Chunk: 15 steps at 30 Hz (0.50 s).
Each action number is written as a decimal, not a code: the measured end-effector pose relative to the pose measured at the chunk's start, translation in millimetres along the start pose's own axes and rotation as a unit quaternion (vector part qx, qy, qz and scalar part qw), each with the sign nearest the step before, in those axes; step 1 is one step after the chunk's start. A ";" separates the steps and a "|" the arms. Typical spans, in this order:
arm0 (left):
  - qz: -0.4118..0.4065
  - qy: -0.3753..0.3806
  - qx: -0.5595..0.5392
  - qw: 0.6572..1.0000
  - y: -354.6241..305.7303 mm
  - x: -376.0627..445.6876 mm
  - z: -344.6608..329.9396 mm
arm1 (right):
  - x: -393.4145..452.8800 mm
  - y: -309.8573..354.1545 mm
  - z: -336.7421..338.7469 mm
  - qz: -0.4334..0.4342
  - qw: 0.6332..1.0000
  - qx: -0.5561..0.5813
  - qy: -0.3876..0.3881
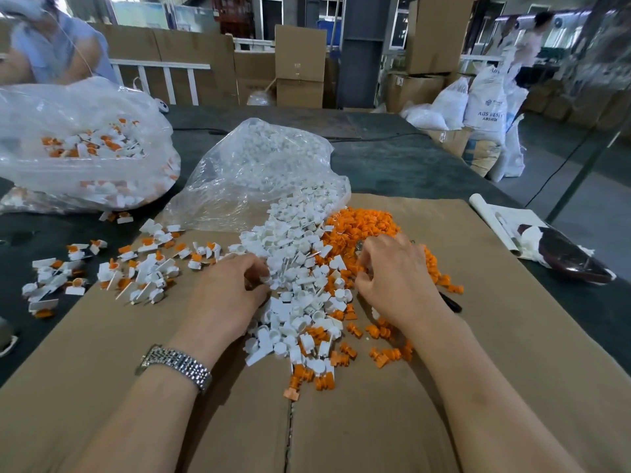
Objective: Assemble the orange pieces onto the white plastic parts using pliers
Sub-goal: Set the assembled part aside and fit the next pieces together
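Observation:
A heap of loose white plastic parts [300, 268] runs down the middle of the cardboard sheet [478, 353]. To its right lies a pile of orange pieces [362, 223], with more orange pieces scattered near the front. My left hand [228, 295] rests at the left edge of the white heap, and its curled fingers and thumb pinch a white part [265, 279]. My right hand [392, 281] sits over the orange pile and grips the pliers [451, 302]. Their dark handle sticks out behind the palm; most of the tool is hidden.
Assembled white-and-orange pieces [136, 268] lie scattered at the left. A clear bag of white parts [259, 165] lies open behind the heap, and a bigger bag of assembled pieces [85, 148] stands far left. A dark wrapped object [563, 257] lies right. Another person [51, 46] stands across the table.

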State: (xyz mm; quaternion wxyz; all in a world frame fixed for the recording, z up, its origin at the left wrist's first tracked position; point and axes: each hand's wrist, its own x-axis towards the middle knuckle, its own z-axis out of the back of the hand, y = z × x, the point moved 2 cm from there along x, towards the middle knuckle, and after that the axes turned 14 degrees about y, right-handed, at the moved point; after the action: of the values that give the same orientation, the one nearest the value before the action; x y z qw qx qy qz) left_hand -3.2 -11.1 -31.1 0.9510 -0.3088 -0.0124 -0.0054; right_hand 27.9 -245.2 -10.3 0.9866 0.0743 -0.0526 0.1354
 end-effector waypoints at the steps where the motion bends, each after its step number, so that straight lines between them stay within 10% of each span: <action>1: 0.001 0.000 0.003 1.000 -0.5 0.4 0.0 | 0.7 -0.7 1.5 0.000 0.999 0.044 -0.005; 15: -0.005 -0.061 -0.055 0.997 -5.2 -0.2 1.7 | -2.5 3.1 5.6 0.012 0.961 0.276 -0.022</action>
State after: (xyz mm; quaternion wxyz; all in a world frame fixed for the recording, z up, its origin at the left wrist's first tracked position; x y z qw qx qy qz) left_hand -3.5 -14.3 -26.6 0.9301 -0.3602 -0.0713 0.0082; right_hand 24.2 -243.7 -4.7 0.9247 0.3462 -0.0355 0.1546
